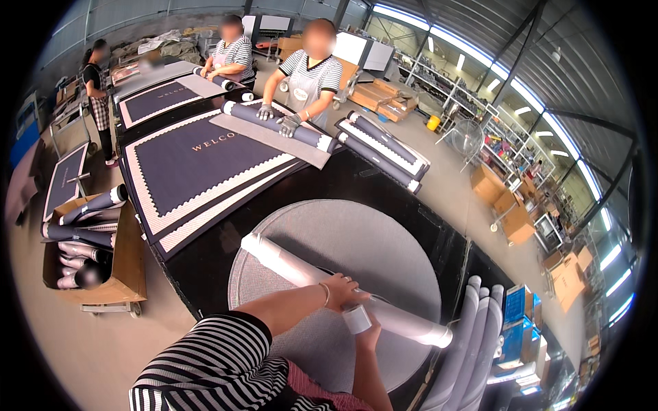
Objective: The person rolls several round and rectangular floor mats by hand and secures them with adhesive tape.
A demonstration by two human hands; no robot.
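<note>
A pale rolled mat (404, 320) lies slantwise across a stack of round grey mats (373, 229) in front of me. Reaching in from the left, my left hand (341, 291) is closed over the middle of the roll, its fingers curled on the top. My right hand (368, 333) is beside it on the near side, closed on a small white square-faced thing (356, 319). That white thing is against the roll; its exact kind cannot be made out. Some of my right fingers are hidden behind it.
The black table (212, 264) carries flat dark welcome mats (205, 157) farther off, where a gloved co-worker (312, 75) rolls one. Long rolled mats (473, 342) and blue boxes (517, 322) are at my right. A carton of rolls (127, 267) stands left.
</note>
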